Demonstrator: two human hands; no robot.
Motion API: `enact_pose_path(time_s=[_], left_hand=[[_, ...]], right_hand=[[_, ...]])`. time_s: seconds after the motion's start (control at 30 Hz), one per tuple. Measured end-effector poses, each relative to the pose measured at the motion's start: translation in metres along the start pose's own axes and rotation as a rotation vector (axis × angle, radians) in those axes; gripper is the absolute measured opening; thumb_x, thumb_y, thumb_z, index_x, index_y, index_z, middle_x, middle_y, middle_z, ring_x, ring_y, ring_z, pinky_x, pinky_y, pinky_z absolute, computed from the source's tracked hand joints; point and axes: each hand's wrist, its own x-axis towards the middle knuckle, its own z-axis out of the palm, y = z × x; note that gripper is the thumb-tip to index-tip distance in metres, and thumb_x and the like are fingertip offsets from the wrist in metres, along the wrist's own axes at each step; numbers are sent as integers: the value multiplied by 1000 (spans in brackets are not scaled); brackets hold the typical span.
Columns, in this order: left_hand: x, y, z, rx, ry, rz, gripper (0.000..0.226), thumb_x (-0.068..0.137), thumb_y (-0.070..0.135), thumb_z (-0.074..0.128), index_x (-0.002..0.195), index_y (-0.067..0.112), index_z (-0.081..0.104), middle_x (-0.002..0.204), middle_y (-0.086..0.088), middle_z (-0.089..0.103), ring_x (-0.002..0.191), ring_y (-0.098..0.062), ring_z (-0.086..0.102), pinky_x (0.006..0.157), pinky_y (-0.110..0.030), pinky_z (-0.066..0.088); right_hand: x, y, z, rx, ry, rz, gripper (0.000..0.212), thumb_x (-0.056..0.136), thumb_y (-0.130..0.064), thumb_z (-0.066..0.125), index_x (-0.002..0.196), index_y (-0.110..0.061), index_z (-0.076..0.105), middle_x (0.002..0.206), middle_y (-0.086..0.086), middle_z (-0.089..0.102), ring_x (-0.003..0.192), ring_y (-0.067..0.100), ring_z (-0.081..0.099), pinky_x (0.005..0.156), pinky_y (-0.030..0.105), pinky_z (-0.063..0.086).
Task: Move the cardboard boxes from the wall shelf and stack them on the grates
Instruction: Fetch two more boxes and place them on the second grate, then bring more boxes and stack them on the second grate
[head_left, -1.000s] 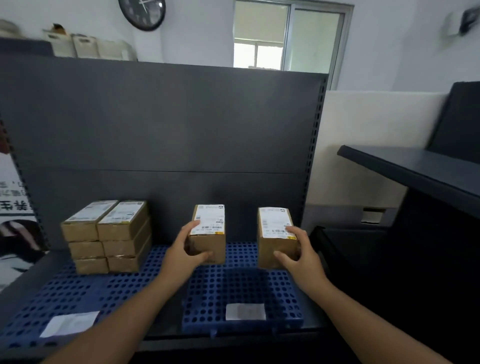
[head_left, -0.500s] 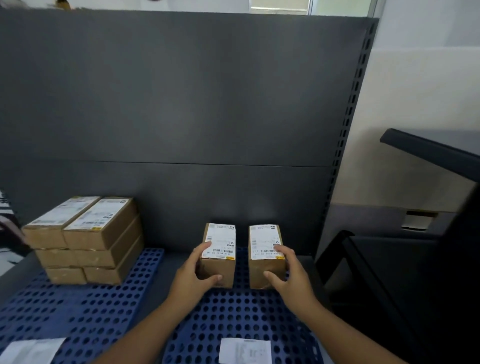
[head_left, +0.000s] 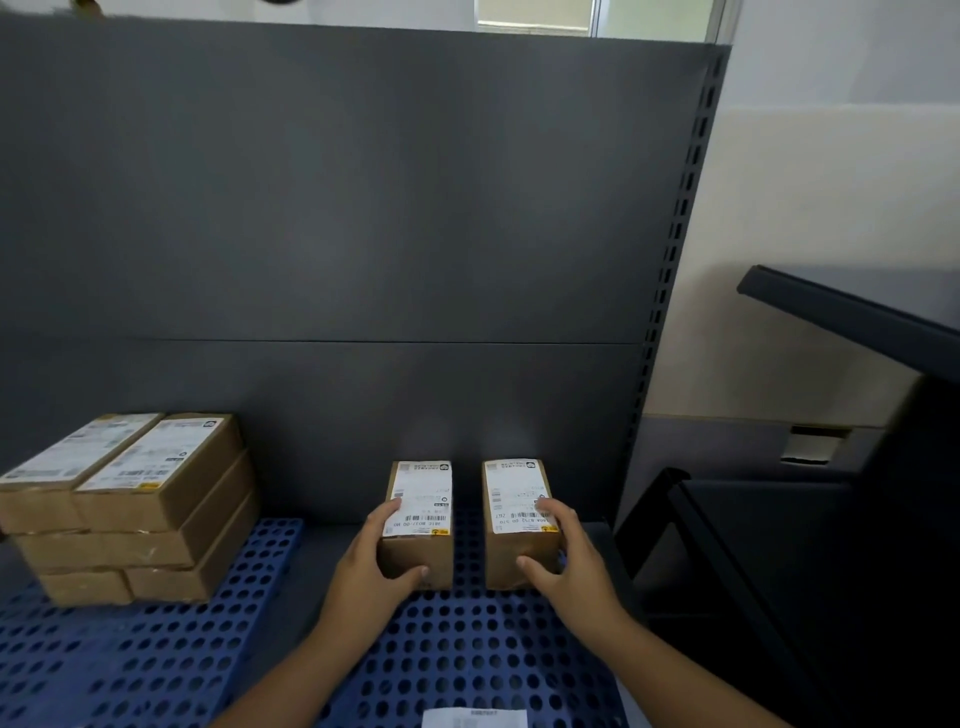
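You're setting two boxes down on the right blue grate (head_left: 467, 660). Left hand (head_left: 371, 566) is wrapping the left box (head_left: 418, 525), right hand (head_left: 569, 564) the right box (head_left: 519, 519), w/ fingers closed round each. Keep 'em parallel, push together, then let go.

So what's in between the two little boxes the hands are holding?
Nothing sits there. In the head view, the gap between the left box and the right box shows only the bare blue grate and the dark back panel.
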Motion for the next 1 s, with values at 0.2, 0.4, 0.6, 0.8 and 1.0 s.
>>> enact_pose_path(time_s=[0.2,0.4,0.6,0.8,1.0], left_hand=[[-7,10,-11,67,33,60,89,69,29,88,134,59,35,157,8,27,139,-13,31,111,-41,38],[-6,46,-37,230,36,238,80,72,43,84,138,45,40,161,2,21,149,-23,8,118,-52,18],[-5,98,-62,274,-6,461,76,76,46,80,142,27,49,156,1,35,148,-25,15,117,-53,19],[-32,152,-52,228,-142,705,74,80,49,74,145,27,45,154,5,37,148,-21,18,117,-51,21],[-88,232,-18,-15,-315,925,79,79,57,69,146,24,43,150,2,42,138,-20,36,112,-43,34]], right_hand=[[-6,-12,-9,5,4,-12,70,83,-26,76,134,-54,36,143,-12,43,129,7,44,103,38,47],[-30,-54,-26,-158,103,-59,72,84,-45,71,141,-53,27,151,-17,27,135,0,27,109,25,29],[-75,-105,-48,-376,264,-93,74,83,-59,62,147,-43,27,157,-14,23,143,6,18,112,25,21],[-153,-153,-68,-559,476,-108,74,84,-53,65,148,-33,34,156,-10,29,145,10,19,118,33,21],[-265,-217,-109,-690,703,-77,74,83,-54,66,147,-35,34,154,-12,32,144,6,18,116,27,19]])
